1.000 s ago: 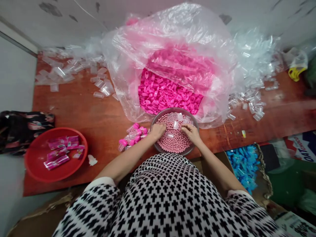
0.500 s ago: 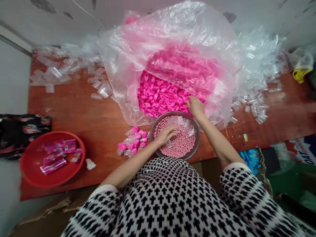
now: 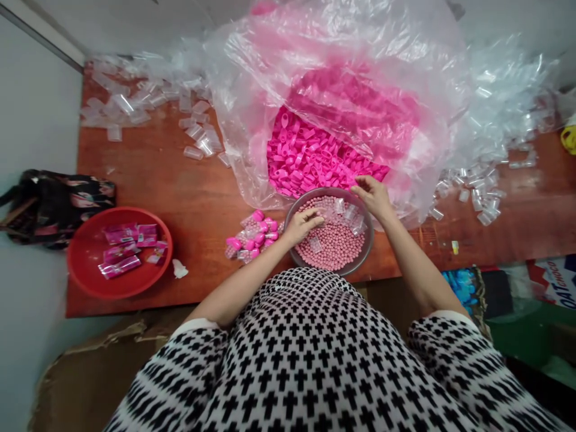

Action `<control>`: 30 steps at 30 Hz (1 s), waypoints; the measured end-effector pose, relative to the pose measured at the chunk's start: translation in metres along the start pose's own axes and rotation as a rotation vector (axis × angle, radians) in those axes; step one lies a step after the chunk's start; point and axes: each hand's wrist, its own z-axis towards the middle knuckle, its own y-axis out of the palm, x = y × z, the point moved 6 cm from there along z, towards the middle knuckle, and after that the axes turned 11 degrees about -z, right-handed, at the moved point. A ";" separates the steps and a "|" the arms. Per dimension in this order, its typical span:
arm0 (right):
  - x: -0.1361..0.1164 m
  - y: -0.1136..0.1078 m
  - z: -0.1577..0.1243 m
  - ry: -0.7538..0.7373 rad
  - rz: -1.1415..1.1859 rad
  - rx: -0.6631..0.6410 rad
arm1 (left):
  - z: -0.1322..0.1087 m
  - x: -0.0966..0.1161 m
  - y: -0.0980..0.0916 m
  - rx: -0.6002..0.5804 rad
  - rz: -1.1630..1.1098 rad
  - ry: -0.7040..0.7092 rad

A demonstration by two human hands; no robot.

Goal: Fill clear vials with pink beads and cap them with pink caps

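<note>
My left hand (image 3: pixel 305 227) hovers over the left half of a grey bowl (image 3: pixel 369 243), thumb and fingers drawn together; what they hold, if anything, is too small to make out. Pink beads (image 3: pixel 335 249) fill the bowl, and several clear plastic tubes (image 3: pixel 357 223) lie on them. At the bowl's upper right rim is my right hand (image 3: pixel 372 195), its fingertips pinched beside a heap of bright pink caps (image 3: pixel 310 157); any piece between them is hard to see. The caps spill from a large clear plastic bag (image 3: pixel 243 162). Left of the bowl lie bead-filled tubes with pink caps (image 3: pixel 256 237).
A red basin (image 3: pixel 78 282) with pink packets (image 3: pixel 119 267) stands on the wooden table (image 3: pixel 153 174) at left, near a dark floral bag (image 3: pixel 58 207). Clear tubes are heaped at the back left (image 3: pixel 121 105) and right (image 3: pixel 490 132). A white scrap (image 3: pixel 179 269) lies beside the basin.
The whole view has shifted, scenery moving right and up. My right hand has drawn back from the caps toward the bowl's rim. My left hand has risen slightly off the beads.
</note>
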 end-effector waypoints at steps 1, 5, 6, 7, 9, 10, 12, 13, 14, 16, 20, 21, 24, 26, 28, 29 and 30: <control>-0.001 0.001 -0.012 0.017 0.117 -0.022 | -0.001 0.001 -0.002 -0.009 0.082 0.022; -0.002 0.005 -0.051 0.118 0.352 -0.036 | 0.001 -0.006 -0.008 -0.050 0.772 0.046; -0.002 0.006 -0.058 0.139 0.380 -0.034 | 0.003 -0.011 -0.007 -0.063 0.942 0.009; -0.002 0.008 -0.066 0.156 0.401 -0.034 | 0.006 -0.018 -0.006 -0.077 1.070 -0.037; -0.003 0.012 -0.079 0.176 0.422 -0.047 | 0.013 -0.033 0.002 -0.105 1.190 -0.107; -0.003 0.014 -0.085 0.182 0.422 -0.052 | 0.017 -0.039 0.008 -0.123 1.196 -0.114; -0.002 0.015 -0.095 0.201 0.405 -0.049 | 0.023 -0.048 0.020 -0.153 1.171 -0.087; 0.000 0.014 -0.099 0.212 0.397 -0.043 | 0.025 -0.049 0.024 -0.160 1.135 -0.056; 0.002 0.014 -0.103 0.226 0.393 -0.040 | 0.026 -0.049 0.027 -0.164 1.069 -0.015; 0.007 0.013 -0.107 0.245 0.400 -0.046 | 0.022 -0.042 0.025 -0.144 0.840 0.087; 0.009 0.013 -0.104 0.200 0.390 -0.065 | 0.008 -0.028 0.008 -0.104 0.353 0.144; 0.006 0.013 -0.102 0.171 0.371 -0.065 | 0.005 -0.026 0.004 -0.094 0.294 0.128; -0.014 0.010 -0.093 0.044 0.275 -0.060 | -0.001 -0.022 -0.002 -0.051 0.248 0.095; -0.033 0.005 -0.089 -0.072 0.186 -0.062 | -0.004 -0.018 -0.001 -0.035 0.267 0.101; -0.051 0.002 -0.087 -0.181 0.100 -0.078 | -0.007 -0.011 0.003 -0.036 0.300 0.116; -0.059 0.002 -0.087 -0.226 0.063 -0.090 | -0.008 -0.007 0.005 -0.036 0.318 0.127; -0.066 0.002 -0.087 -0.266 0.032 -0.103 | -0.010 -0.002 0.007 -0.039 0.337 0.141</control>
